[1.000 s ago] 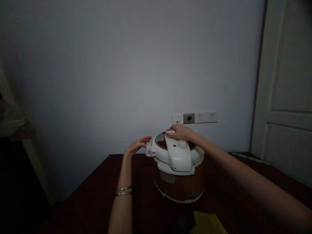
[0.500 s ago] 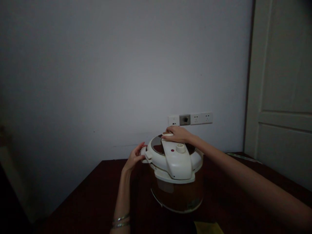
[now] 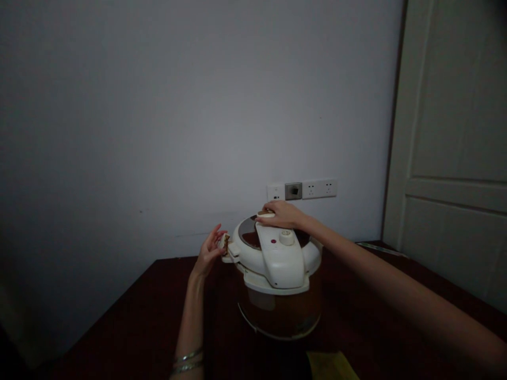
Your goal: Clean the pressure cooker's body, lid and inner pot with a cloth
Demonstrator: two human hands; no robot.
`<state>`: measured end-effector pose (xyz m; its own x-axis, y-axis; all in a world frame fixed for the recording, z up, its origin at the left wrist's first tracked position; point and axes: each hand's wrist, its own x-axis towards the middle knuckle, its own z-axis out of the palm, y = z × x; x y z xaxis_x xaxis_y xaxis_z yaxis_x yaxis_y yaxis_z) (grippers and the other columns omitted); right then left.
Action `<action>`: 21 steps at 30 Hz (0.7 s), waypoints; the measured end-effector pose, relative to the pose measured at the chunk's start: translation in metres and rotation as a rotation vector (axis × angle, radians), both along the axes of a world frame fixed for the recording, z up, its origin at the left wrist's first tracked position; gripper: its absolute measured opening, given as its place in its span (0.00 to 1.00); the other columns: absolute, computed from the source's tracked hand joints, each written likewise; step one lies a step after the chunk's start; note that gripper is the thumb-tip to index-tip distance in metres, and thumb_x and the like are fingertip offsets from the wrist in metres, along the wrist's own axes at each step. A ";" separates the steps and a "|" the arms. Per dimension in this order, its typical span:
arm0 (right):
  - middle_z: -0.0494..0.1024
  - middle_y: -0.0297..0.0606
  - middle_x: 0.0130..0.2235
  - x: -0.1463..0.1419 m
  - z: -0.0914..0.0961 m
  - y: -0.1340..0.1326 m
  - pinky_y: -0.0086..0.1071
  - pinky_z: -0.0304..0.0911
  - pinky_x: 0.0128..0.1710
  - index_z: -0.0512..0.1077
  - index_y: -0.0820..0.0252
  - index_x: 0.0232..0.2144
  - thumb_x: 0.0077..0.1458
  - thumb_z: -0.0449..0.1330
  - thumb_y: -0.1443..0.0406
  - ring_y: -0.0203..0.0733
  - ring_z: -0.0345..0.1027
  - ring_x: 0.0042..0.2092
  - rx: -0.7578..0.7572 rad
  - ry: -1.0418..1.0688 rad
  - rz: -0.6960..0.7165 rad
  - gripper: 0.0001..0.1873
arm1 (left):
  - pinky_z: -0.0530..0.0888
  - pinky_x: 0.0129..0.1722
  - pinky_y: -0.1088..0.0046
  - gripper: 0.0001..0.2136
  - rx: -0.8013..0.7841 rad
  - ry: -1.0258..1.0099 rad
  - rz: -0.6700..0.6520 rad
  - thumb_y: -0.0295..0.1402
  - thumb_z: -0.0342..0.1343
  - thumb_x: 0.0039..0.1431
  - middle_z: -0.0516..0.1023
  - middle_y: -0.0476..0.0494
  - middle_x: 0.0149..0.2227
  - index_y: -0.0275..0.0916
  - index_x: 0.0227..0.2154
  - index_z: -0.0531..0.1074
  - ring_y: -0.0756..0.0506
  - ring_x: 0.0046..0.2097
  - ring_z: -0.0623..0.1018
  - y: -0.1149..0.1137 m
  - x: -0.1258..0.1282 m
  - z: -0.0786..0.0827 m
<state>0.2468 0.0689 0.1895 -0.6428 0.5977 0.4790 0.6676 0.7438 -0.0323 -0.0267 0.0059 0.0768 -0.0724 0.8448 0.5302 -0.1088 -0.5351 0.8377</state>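
A white and brown electric pressure cooker (image 3: 283, 264) stands upright on the dark red table, its lid on. My right hand (image 3: 283, 214) reaches across from the right and is wrapped round the lid's top handle, just behind the white knob (image 3: 287, 237). At the cooker's left side my left hand (image 3: 208, 254) pinches a small white plastic piece (image 3: 224, 244) with brown stains between thumb and fingers. That piece is right by the cooker's side handle (image 3: 228, 259); whether it touches the handle I cannot tell.
The table (image 3: 158, 311) meets a pale wall with a row of sockets (image 3: 317, 189) behind the cooker. A yellow cloth-like thing (image 3: 331, 366) lies at the front edge of view. On the right is a white door (image 3: 451, 153), with a thin strip (image 3: 382, 249) near it.
My left hand has drawn slightly left from the cooker's side, and the small stained piece now shows in its fingers. My right hand stays on the lid handle. The view has shifted a little.
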 end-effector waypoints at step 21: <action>0.77 0.46 0.39 0.001 0.002 -0.003 0.33 0.58 0.36 0.74 0.60 0.39 0.53 0.47 0.41 0.46 0.69 0.40 0.007 -0.023 -0.024 0.32 | 0.64 0.57 0.59 0.29 -0.147 -0.020 0.005 0.30 0.66 0.38 0.68 0.39 0.57 0.40 0.48 0.72 0.35 0.59 0.65 -0.007 -0.022 -0.011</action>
<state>0.2477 0.0655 0.1918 -0.6393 0.6100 0.4682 0.6858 0.7277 -0.0116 -0.0492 -0.0010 0.0655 -0.0860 0.9126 0.3997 -0.1240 -0.4078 0.9046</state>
